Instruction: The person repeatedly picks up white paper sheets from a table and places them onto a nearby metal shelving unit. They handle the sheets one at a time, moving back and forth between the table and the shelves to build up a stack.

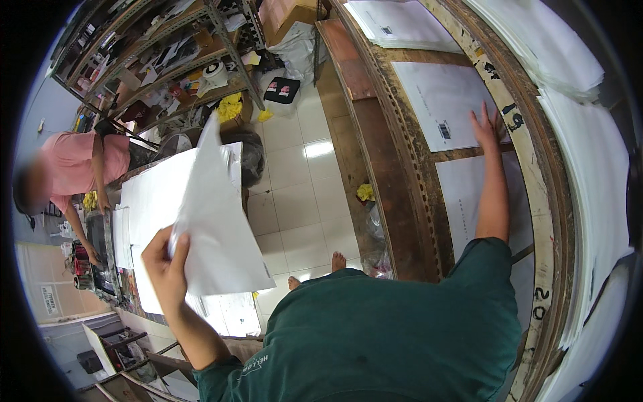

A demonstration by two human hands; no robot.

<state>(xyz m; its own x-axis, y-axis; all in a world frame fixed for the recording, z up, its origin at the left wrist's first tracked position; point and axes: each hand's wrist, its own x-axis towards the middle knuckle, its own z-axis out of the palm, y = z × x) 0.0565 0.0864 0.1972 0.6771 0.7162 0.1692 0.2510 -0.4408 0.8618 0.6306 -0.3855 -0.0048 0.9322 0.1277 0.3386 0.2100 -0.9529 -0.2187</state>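
My left hand (166, 264) is closed on the edge of a thin white sheet (218, 228), thumb on top. The sheet hangs in the air, bent, with a small print at its lower right corner. My right hand (487, 127) reaches out over the long wooden bench, fingers spread, on or just above the right edge of a white printed sheet (435, 100) with a barcode. Nothing shows in its fingers. Another white sheet (462, 201) lies nearer on the bench, partly behind my right forearm. A stack of white sheets (402, 23) lies farther along.
A table with white sheets (157, 184) stands at left. Beside it a person in a pink shirt (87, 161) has both hands at a dark framed panel (100, 244). Cluttered metal shelves (167, 57) rise behind. More white sheets (589, 187) hang along the bench's right side.
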